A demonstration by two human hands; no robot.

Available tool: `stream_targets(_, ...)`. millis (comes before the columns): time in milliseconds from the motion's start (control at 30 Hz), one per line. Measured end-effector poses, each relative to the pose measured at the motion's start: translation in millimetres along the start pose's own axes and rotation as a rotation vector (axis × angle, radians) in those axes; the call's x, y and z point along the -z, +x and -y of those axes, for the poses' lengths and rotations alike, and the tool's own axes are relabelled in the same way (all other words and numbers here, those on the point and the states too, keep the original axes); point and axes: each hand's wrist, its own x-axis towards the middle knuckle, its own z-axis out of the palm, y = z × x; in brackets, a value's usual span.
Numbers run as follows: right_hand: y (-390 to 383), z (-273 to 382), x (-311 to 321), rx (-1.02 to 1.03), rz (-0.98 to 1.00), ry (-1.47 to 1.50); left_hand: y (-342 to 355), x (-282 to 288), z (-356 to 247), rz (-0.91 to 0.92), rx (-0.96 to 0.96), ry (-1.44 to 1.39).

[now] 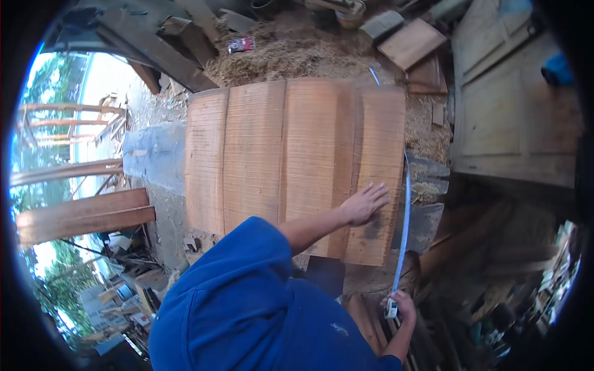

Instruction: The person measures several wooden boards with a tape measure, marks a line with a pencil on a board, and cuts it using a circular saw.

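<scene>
"Blue shirt (247,321) comes nearest, and its wide sleeve (223,266) covers part of the near edge of the boards (253,148). What is being held?"

"Low on the right, the right hand (403,306) is wrapped around a tape measure (391,309). Above the rightmost board, the left hand (365,204) is spread flat, fingers apart, holding nothing. I cannot tell whether it touches the wood."

"What crowds them?"

"Planks (365,321) lie between the shirt and the right hand, and a dark flat piece (325,275) sits at the boards' near edge. From the tape measure, the pale blade (403,235) runs up to the boards' right edge. Grey slabs (427,226) lie just beyond it."

"And farther off?"

"Left of the boards, a grey sheet (154,151) lies on the ground, then long beams (86,213). Past the far edge, there are heaped shavings (278,55) with a red packet (241,44) on them, and wooden panels (411,43) near the far right corner."

"Edges and room?"

"The boards lie side by side, dark seams between, their far edge uncovered. Low ground stretches along their left side. On the right, only a narrow littered strip separates them from a big panelled wooden piece (513,111)."
</scene>
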Motion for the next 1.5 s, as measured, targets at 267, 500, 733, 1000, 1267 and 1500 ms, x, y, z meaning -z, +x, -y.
stream_targets(267, -55.4, 3.1, -36.7, 0.001, 0.034, 0.094, -315.0, -13.8, -37.2, 0.298, 0.433, -0.36)
stream_targets(500, -90.5, -3.6, -46.7, -0.11, -0.275, -0.046, -471.4, -31.5, -17.9, 0.309, 1.128, -0.374)
stream_targets(733, -148.9, -56.3, -112.4, 0.0, -0.201, 0.019, -498.5, -34.4, -23.9, 0.134, 1.047, -0.536)
stream_targets(1000, -126.4, -63.1, -119.1, 0.168, -0.054, 0.013, -487.3, -12.0, -6.8, -0.207, 1.106, -0.591)
stream_targets(1267, -80.5, 56.5, -93.1, 0.189, 0.056, -0.814, -490.0, -1.3, -61.3, -0.396, 1.345, -0.597)
stream_targets(1500, -16.1, 151.1, -117.5, -0.058, 0.276, -1.441, -502.4, -38.2, -173.8, -0.375, 1.581, -0.67)
